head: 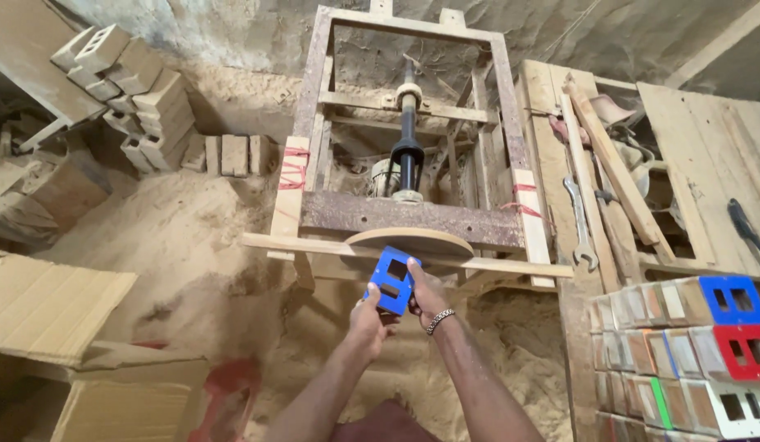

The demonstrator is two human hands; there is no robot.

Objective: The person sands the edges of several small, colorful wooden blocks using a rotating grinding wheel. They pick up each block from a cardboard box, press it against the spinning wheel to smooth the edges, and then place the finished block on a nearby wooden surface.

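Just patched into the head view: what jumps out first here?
A bright blue plate with square cut-outs, held by both the left hand and right hand at centre. Behind it stands a rough wooden frame machine with a round disc. Stacked coloured pieces sit lower right.

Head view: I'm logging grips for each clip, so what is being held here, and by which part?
A blue square plate with cut-out holes, held by both hands: left hand at its lower left edge, right hand at its right edge.

Blue plate (393,281), tan disc (413,241), red-taped frame (404,214)
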